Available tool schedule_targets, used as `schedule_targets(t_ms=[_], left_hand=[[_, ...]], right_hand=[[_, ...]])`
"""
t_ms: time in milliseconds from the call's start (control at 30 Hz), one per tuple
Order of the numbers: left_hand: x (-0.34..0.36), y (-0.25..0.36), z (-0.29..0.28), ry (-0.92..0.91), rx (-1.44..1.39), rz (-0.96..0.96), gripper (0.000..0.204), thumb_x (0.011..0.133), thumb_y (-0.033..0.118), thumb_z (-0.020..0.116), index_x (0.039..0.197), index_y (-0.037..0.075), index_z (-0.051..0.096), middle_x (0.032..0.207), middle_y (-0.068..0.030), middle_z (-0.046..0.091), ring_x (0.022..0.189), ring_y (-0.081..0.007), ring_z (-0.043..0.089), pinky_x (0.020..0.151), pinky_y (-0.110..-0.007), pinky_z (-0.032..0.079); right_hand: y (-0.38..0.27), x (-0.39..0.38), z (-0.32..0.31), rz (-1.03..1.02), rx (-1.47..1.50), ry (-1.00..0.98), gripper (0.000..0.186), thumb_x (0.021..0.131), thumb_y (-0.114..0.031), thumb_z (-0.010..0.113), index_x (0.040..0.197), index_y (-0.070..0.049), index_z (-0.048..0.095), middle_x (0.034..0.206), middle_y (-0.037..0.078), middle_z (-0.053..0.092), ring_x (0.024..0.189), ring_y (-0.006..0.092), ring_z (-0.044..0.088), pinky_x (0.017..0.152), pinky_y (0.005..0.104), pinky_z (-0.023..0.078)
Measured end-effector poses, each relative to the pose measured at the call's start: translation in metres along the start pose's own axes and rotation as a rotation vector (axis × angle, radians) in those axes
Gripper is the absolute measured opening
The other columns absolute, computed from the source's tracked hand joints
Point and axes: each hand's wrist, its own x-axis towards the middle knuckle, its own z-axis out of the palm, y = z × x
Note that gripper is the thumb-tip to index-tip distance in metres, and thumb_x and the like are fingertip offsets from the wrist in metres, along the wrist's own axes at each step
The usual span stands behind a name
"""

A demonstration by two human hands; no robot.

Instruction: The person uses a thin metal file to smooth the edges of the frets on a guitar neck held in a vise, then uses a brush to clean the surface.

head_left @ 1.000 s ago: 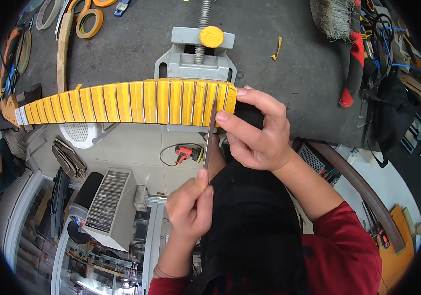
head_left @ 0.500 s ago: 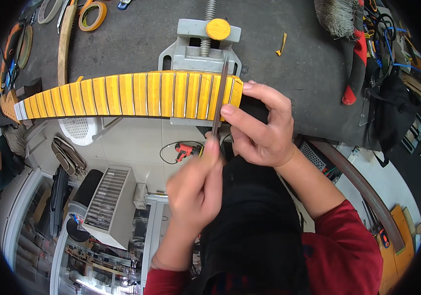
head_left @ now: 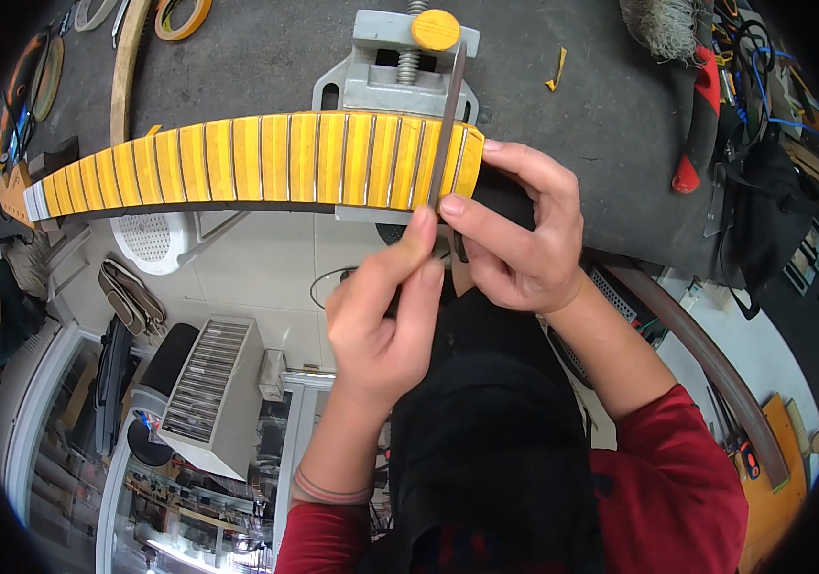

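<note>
A guitar neck [head_left: 275, 161] lies crosswise at the bench's near edge, its fretboard up, with yellow masking tape between the metal frets. My left hand [head_left: 385, 320] is closed on a slim metal file [head_left: 448, 120], thumb along it. The file points away from me across the frets near the neck's wide right end, its far tip over the vise. At that end my right hand [head_left: 529, 230] grips the neck, index finger on the end and thumb tip at the near edge beside the file. Its other fingers are curled below. Behind the neck sits a grey metal vise [head_left: 400, 91].
A scrap of yellow tape [head_left: 556, 71] lies on the dark bench [head_left: 581, 153]. Further right is a red-handled wire brush [head_left: 696, 124]. At the left are a wooden stick [head_left: 127, 81] and a tape roll [head_left: 182, 29]. A white stool [head_left: 149, 239] stands below the neck.
My left hand has pushed the file away from me across the frets, so its tip reaches farther over the vise. The view has shifted slightly; my right hand stays at the neck's end.
</note>
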Motion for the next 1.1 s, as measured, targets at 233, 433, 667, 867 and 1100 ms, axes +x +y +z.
schedule_targets(t_ms=[233,433,667,867,1100], left_hand=[[-0.046,-0.007,-0.019,-0.043,0.217,0.151,0.031,0.098,-0.01,0.07,0.129,-0.01,0.072,0.101,-0.0193,0.08,0.079,-0.0124,0.072,0.073,-0.027,0.058],[-0.002,0.004,-0.003,-0.046,0.302,0.148,0.03,0.096,-0.012,0.069,0.126,-0.01,0.072,0.106,-0.0229,0.081,0.083,-0.0192,0.078,0.076,-0.032,0.061],[-0.021,-0.002,-0.01,-0.052,0.31,0.183,0.028,0.098,-0.011,0.07,0.126,-0.01,0.072,0.108,-0.0231,0.081,0.083,-0.0173,0.078,0.075,-0.03,0.06],[-0.037,-0.015,-0.01,-0.038,0.295,0.219,0.031,0.098,-0.012,0.07,0.129,-0.011,0.071,0.102,-0.019,0.08,0.076,-0.012,0.07,0.074,-0.027,0.058],[-0.01,-0.005,0.004,0.007,0.292,0.173,0.031,0.096,-0.013,0.07,0.127,-0.011,0.071,0.101,-0.0197,0.08,0.081,-0.0162,0.074,0.078,-0.03,0.06]], right_hand=[[0.005,-0.003,-0.001,-0.026,0.009,-0.003,0.06,0.068,-0.009,0.08,0.125,-0.026,0.083,0.141,0.016,0.062,0.125,0.0328,0.068,0.095,0.0377,0.062],[0.002,-0.003,0.0,-0.005,0.014,-0.008,0.059,0.068,-0.01,0.08,0.125,-0.027,0.083,0.141,0.016,0.062,0.125,0.0326,0.068,0.096,0.038,0.063],[0.003,-0.006,0.0,-0.004,-0.011,-0.01,0.061,0.069,-0.008,0.082,0.126,-0.029,0.083,0.141,0.015,0.061,0.124,0.0319,0.069,0.093,0.0368,0.063],[0.004,-0.005,-0.001,-0.006,-0.019,-0.009,0.063,0.068,-0.007,0.083,0.127,-0.031,0.082,0.141,0.013,0.061,0.124,0.0312,0.068,0.094,0.0364,0.063],[0.001,-0.005,0.006,-0.002,0.001,-0.006,0.064,0.067,-0.007,0.082,0.127,-0.031,0.082,0.143,0.013,0.06,0.124,0.0308,0.068,0.094,0.0368,0.063]])
